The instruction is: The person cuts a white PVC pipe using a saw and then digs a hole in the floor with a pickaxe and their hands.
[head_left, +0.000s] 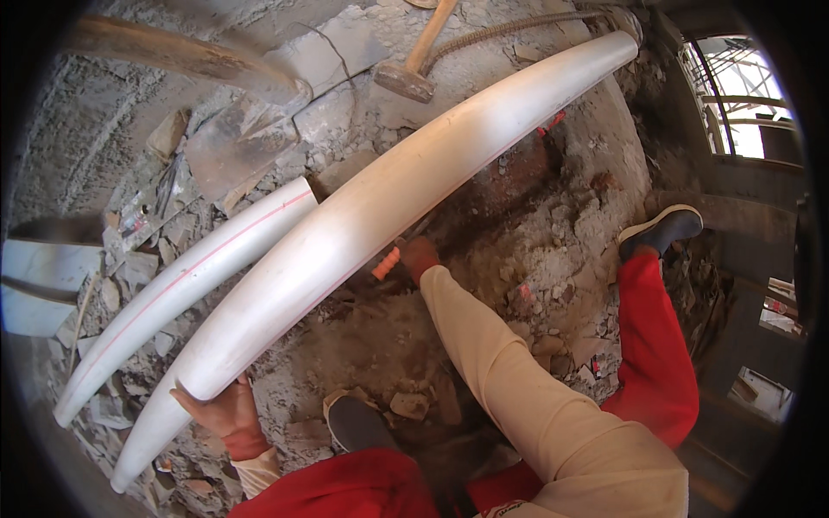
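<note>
A long white pipe (371, 203) with a thin red line runs diagonally across the view, curved by the lens. At its lower left end my left hand (226, 409) grips it, thumb at the rim and fingers passing underneath. A narrower-looking white pipe length (154, 436) continues past that rim; whether the two are joined I cannot tell. My right hand (420, 257) reaches to the underside of the long pipe near its middle, its fingers mostly hidden in shadow. Beside it shows a ridged orange piece (386, 263); I cannot tell whether the hand touches it.
Another white pipe (194, 276) lies left of the long one. A hammer (406, 79) and a wooden pole (190, 56) rest at the back. Rubble and broken slabs (242, 147) cover the ground. My shoes (661, 226) stand on either side of a dug hollow (509, 190).
</note>
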Demonstrator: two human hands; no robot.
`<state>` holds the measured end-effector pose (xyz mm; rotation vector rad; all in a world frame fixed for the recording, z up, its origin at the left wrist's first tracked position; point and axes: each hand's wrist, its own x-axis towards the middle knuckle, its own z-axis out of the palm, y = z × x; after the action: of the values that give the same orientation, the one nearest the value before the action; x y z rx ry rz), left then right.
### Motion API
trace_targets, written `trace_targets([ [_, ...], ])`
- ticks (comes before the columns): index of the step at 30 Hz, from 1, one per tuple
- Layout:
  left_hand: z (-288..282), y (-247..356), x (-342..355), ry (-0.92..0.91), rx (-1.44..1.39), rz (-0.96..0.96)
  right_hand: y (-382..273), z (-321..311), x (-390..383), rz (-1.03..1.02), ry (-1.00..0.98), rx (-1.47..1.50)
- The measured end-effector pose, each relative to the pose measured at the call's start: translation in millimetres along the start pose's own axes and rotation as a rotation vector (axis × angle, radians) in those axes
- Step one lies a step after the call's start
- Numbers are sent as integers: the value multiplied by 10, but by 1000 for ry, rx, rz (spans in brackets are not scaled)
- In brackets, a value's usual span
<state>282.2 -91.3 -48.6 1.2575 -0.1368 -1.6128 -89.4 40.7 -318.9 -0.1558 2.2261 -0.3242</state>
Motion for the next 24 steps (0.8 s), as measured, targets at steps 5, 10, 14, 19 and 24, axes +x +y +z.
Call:
trace_targets([
  [5,-78,51,126,-167,3,-21,247,188,456,17,-53,5],
  [10,-301,223,48,-3,33,49,-14,-443,-684,-115,143,92],
  [14,-577,424,-3,-52,-12,66,427,-1133,-1548,-251,210,-36],
  [19,-434,565,-285,8,-65,191,1003,-1967,-2499,-36,354,-202],
  [24,-413,564,-485,-6,-150,233,1774,-2493,-2696,28,180,-615],
])
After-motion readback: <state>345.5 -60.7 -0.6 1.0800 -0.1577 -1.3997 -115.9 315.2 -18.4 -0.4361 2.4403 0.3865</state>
